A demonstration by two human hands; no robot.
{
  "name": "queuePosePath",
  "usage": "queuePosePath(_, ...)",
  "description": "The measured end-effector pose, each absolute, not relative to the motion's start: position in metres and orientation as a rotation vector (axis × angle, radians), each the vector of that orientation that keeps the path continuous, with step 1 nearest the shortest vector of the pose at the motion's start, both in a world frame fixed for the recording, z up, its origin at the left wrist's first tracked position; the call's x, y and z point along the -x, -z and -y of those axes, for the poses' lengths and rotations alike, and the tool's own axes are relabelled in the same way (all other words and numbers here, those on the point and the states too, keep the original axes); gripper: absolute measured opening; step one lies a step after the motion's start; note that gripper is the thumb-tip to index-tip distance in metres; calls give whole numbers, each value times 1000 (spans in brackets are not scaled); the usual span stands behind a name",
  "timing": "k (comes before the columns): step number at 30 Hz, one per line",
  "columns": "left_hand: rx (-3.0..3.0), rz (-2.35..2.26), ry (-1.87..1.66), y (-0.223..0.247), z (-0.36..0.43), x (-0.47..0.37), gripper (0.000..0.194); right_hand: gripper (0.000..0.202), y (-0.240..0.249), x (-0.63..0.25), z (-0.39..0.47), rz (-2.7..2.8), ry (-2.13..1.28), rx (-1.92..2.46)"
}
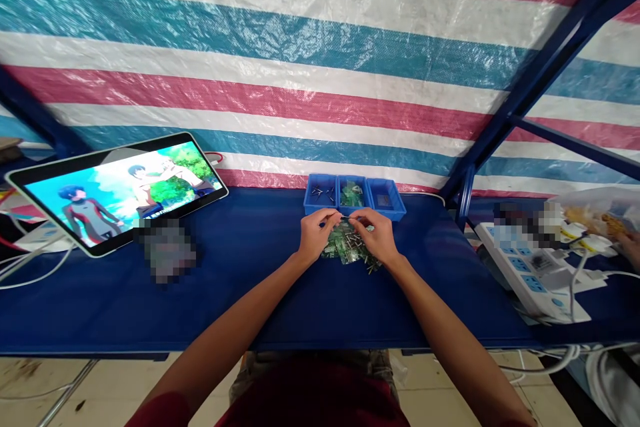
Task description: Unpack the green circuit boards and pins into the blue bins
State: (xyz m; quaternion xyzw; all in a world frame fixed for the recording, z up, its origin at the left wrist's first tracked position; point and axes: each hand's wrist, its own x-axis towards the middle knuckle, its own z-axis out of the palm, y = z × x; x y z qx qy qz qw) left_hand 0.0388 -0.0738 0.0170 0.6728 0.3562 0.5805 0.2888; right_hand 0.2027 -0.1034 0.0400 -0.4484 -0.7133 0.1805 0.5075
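Note:
My left hand (318, 233) and my right hand (375, 233) meet above a pile of small green packets and metal pieces (349, 248) on the blue table. The fingertips of both pinch a tiny thin light-coloured piece between them, too small to name. Just behind them stand three blue bins side by side. Several small metal pieces lie in the left bin (306, 197), green packets (352, 193) fill part of the middle one, and the right bin (399, 203) holds something flat and hard to make out.
A tablet (120, 190) showing a cartoon leans at the left, with a blurred item (169, 250) near it. White power strips (530, 273) with plugs and cables lie at the right, near a plastic bag (595, 210) and part of another person's hand (629, 243). Blue frame bars flank the table.

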Motion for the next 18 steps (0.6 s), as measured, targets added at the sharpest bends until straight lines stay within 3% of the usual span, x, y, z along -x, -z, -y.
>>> queuePosePath(18, -1830, -877, -1488, -20, 76, -39, 27, 42, -45, -205, 104, 1778, -380, 1169)
